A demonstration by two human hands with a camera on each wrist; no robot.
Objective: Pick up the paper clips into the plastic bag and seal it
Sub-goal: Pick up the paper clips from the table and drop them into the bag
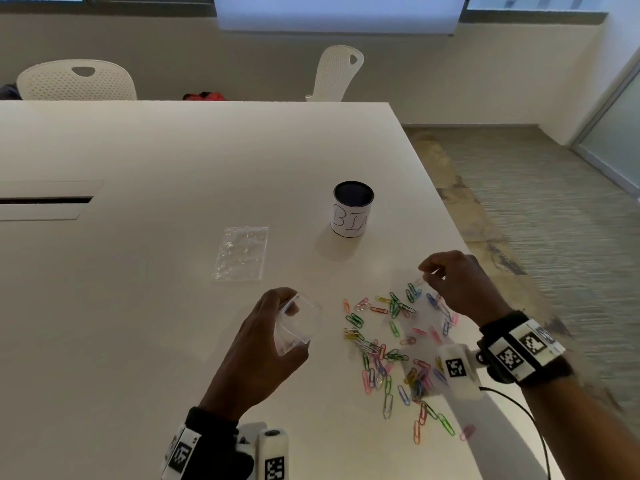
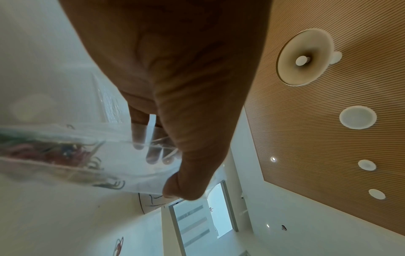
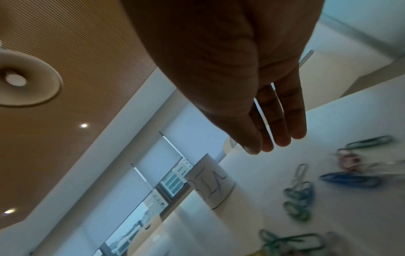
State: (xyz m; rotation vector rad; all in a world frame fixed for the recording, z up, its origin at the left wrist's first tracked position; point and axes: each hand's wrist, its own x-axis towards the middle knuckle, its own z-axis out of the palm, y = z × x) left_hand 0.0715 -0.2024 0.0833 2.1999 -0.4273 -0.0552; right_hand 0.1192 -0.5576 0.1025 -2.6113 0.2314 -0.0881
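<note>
Item: wrist cameras with black-and-white marker bands [image 1: 519, 351], one strapped to each of your wrists, at the near edge of the head view.

Item: your left hand [image 1: 266, 344], raised over the white table [image 1: 138, 306]. Its fingers [image 2: 151, 154] and thumb are curled round a clear plastic bag [image 1: 298, 323], holding it with the mouth open; the left wrist view shows the fingertips through the film.

Item: your right hand [image 1: 457, 282], above the far right edge of the clip scatter. In the head view its fingertips are drawn together as if pinching something small; in the right wrist view the fingers [image 3: 282, 121] lie nearly straight and close together. Whether they hold a clip, you cannot tell from either.

Item: paper clips [image 1: 391, 344], many colours, spread loose on the table between your two hands and toward the right edge.

Item: second clear plastic bag [image 1: 242, 252], flat on the table, beyond your left hand.

Item: dark cylindrical cup [image 1: 352, 209] with a handwritten white label, upright, beyond the clips.

Item: two white perforated chairs [image 1: 76, 81] behind the table's far edge.
</note>
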